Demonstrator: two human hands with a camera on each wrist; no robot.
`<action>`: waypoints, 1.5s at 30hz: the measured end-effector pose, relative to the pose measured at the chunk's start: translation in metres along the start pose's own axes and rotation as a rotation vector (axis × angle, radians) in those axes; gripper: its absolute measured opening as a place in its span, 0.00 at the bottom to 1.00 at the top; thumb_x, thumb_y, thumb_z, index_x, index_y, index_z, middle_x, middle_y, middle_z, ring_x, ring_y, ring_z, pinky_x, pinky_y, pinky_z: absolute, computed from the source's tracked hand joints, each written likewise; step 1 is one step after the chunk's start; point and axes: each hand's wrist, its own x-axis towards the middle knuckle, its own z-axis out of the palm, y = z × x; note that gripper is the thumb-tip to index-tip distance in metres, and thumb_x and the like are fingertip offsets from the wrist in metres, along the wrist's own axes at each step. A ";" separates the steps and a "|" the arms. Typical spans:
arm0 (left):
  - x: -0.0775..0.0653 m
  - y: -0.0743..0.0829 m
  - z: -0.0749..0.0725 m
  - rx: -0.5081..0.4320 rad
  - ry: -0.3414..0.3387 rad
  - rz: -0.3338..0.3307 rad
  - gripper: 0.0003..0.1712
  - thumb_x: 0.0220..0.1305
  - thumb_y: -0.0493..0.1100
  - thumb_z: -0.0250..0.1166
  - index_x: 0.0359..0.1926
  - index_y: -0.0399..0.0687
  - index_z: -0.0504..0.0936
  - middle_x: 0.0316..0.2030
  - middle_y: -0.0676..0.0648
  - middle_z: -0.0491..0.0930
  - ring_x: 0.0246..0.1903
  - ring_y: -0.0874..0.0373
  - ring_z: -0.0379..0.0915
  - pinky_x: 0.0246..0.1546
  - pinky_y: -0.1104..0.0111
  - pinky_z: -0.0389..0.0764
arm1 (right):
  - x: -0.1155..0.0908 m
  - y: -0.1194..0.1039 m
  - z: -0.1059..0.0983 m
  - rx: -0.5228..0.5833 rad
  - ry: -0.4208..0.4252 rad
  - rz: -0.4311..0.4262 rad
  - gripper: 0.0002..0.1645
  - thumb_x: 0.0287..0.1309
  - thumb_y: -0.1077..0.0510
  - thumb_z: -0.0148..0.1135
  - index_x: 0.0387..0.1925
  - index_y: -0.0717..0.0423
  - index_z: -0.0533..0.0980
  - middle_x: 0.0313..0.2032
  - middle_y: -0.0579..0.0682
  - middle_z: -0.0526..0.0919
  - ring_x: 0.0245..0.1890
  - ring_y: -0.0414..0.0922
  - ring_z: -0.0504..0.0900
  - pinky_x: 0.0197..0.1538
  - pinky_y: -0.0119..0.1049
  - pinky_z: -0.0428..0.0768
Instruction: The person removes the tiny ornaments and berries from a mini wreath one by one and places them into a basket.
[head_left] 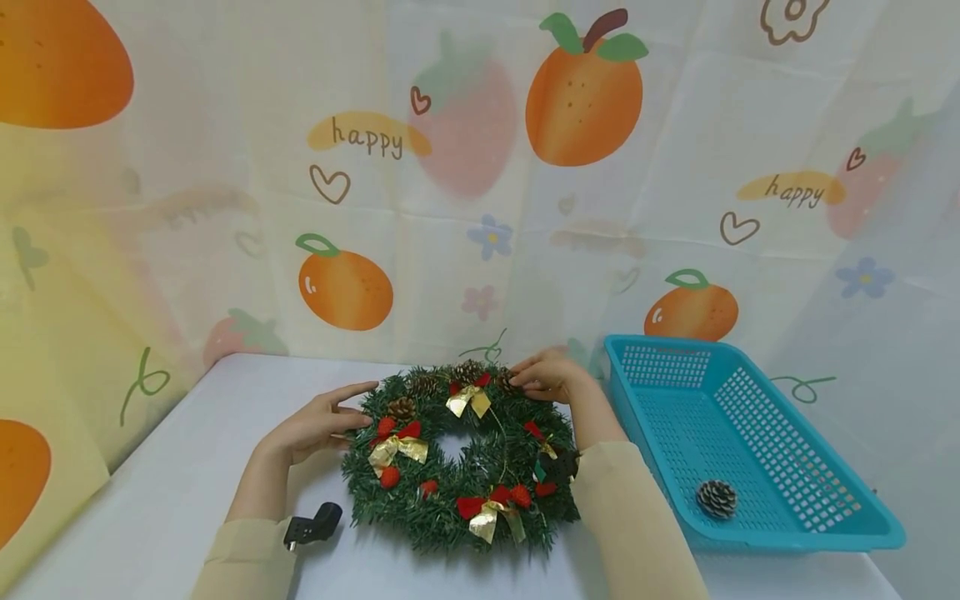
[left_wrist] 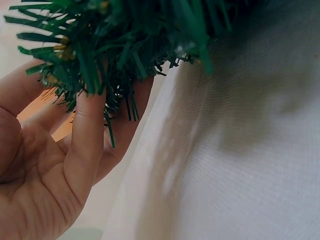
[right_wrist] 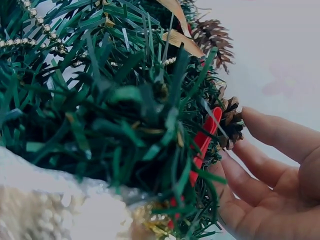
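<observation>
A green artificial Christmas wreath (head_left: 427,527) lies on the table in the head view, trimmed with gold and red bows, red berries, gold beads and several pine cones. At its left edge my left hand (head_left: 311,427) holds the greenery; in the left wrist view its fingers (left_wrist: 86,145) reach up among the needles. My right hand (head_left: 553,377) is at the far right edge. There, in the right wrist view, its fingertips pinch a brown pine cone (right_wrist: 231,122) on the wreath's rim.
A turquoise plastic basket (head_left: 780,537) stands right of the wreath, with one pine cone (head_left: 717,498) inside. The white tabletop (head_left: 142,500) extends to the left. A fruit-printed curtain (head_left: 465,275) hangs behind. Black wrist cameras sit on both sleeves.
</observation>
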 end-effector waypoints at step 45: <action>0.001 -0.002 -0.001 -0.010 -0.001 0.007 0.44 0.67 0.47 0.65 0.78 0.54 0.53 0.60 0.33 0.75 0.48 0.58 0.78 0.42 0.63 0.82 | -0.079 -0.055 0.020 0.019 0.062 -0.017 0.27 0.65 0.52 0.63 0.63 0.54 0.74 0.67 0.60 0.68 0.65 0.63 0.71 0.58 0.48 0.80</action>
